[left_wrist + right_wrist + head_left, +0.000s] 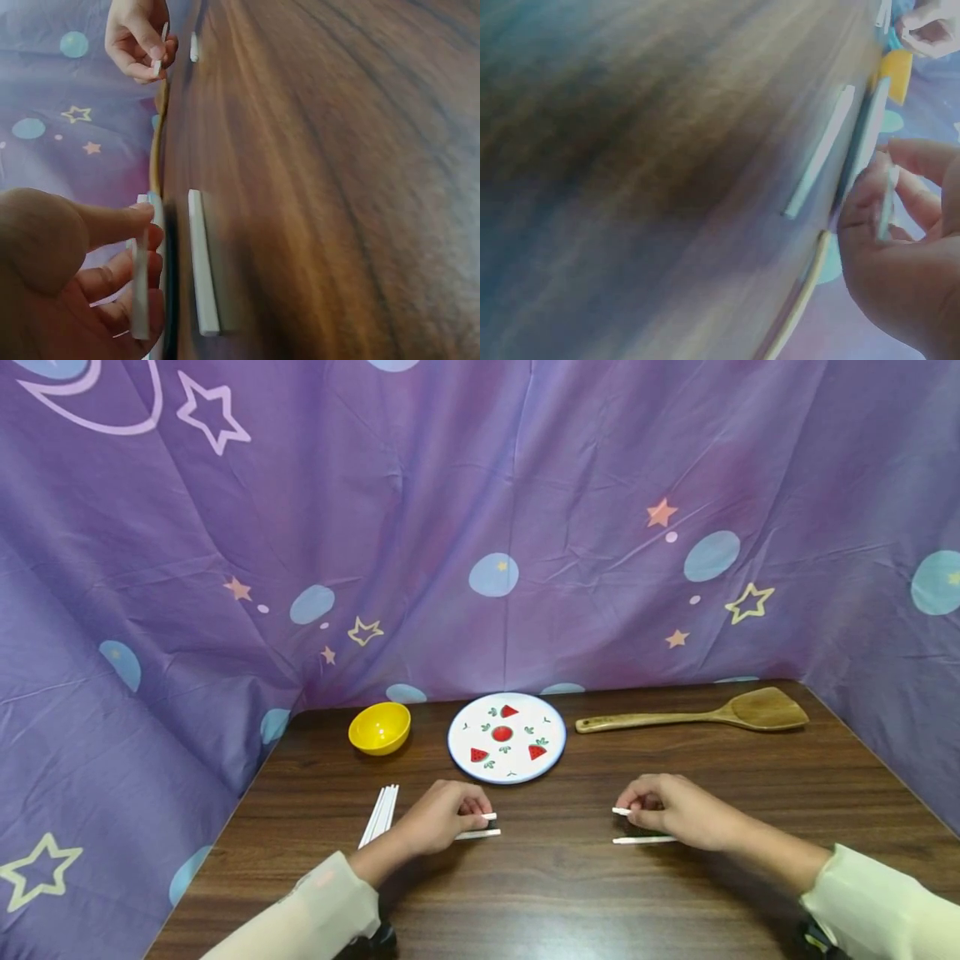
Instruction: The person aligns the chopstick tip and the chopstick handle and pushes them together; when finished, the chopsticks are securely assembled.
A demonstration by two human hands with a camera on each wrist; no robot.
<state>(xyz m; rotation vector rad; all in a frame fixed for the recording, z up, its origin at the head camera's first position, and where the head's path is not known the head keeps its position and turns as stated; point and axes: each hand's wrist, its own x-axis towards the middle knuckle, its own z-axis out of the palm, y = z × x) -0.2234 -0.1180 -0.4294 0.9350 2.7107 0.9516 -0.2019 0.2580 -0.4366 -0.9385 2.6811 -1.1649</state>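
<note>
Between thumb and fingertips, my left hand (446, 817) pinches a short white stick (140, 289), held above the table. Just below that hand, a second white stick (201, 262) lies on the wood. My right hand (678, 810) likewise pinches a white stick (888, 206) between thumb and fingers. Another white stick (641, 840) rests on the table close under the right hand. Beside the left forearm lies a small bundle of several white sticks (380, 814), partly hidden by the arm.
Along the back of the brown wooden table (555, 877) stand a yellow bowl (380, 728), a white plate (546, 718) with watermelon pictures and a wooden spatula (765, 708). A purple patterned cloth (585, 527) hangs behind and at both sides.
</note>
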